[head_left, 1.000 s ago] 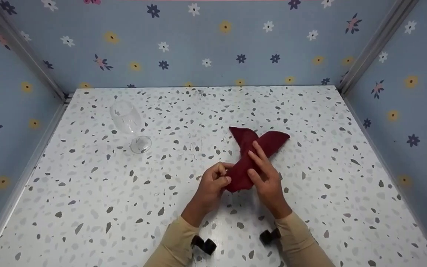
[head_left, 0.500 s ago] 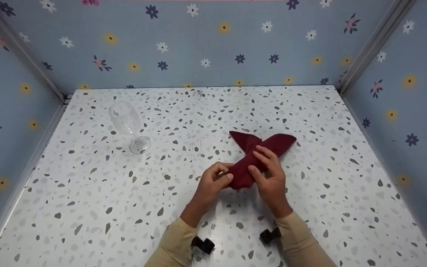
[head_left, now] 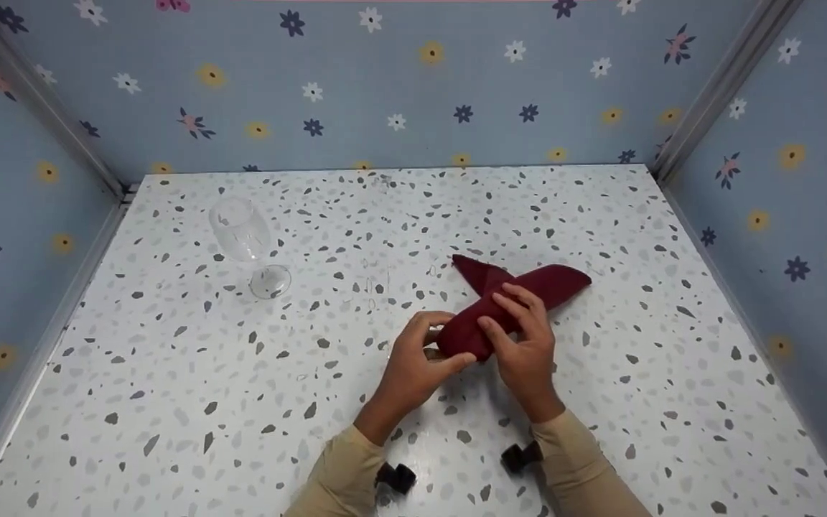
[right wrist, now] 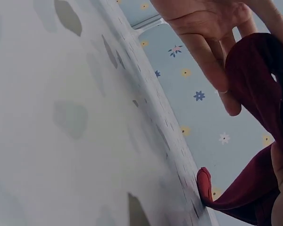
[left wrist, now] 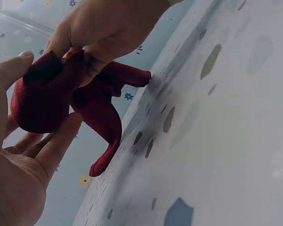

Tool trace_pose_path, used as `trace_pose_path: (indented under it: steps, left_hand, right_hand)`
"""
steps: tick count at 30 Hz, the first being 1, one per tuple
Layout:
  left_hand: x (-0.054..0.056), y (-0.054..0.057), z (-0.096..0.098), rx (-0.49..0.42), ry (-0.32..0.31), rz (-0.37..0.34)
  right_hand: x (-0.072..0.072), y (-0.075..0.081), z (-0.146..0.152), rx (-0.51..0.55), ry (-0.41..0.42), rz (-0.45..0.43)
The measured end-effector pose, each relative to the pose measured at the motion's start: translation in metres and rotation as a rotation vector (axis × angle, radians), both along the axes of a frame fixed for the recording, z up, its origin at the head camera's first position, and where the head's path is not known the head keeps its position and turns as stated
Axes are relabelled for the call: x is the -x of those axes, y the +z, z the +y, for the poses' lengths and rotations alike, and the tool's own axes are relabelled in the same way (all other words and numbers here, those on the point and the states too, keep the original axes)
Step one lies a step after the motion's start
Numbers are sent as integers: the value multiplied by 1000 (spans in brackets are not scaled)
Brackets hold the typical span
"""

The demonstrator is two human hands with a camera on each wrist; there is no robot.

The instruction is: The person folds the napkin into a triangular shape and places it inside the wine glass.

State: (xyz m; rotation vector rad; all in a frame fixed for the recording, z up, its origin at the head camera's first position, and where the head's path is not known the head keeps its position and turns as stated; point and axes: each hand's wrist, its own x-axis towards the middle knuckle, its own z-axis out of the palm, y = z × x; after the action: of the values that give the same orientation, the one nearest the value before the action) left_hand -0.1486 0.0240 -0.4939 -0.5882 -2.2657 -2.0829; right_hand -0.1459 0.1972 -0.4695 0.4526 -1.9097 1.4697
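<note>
A dark red cloth napkin (head_left: 467, 329), rolled at its near end with two pointed flaps fanning out at the far end, is held between both hands. My left hand (head_left: 419, 365) cups the rolled end, its thumb along the near side and fingers round the far side. Across the middle of the roll, my right hand (head_left: 528, 352) grips it with fingers over the top. In the left wrist view the napkin (left wrist: 45, 101) shows a dark opening in its end, and one flap reaches down near the table. The right wrist view shows left fingers under the napkin's rounded end (right wrist: 250, 80).
A clear stemmed glass (head_left: 241, 233) stands upright at the back left of the white speckled table (head_left: 191, 402). Blue flowered panels (head_left: 413, 79) close off the back and both sides.
The napkin's flaps have swung to the right and slightly nearer. My left hand has shifted from pinching its edge to cupping the rolled end, thumb now stretched out along it.
</note>
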Motion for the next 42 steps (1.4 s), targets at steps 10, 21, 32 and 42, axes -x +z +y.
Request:
trace_pose_path:
  steps: [10,21,32,42]
  left_hand:
    - [2,-4,2,141,200,90]
    - [5,-3,-1,219,329,156]
    - [8,4,-11,87,285,-28]
    - [8,8,-12,-113,156,-220]
  right_hand:
    - [-1,-3,-2,-38,-49,-8]
    - [0,-5,2,-205,101,-26]
    - [-1,1,6,-359,302,-76]
    - [16,-32,20,-444,287,-95]
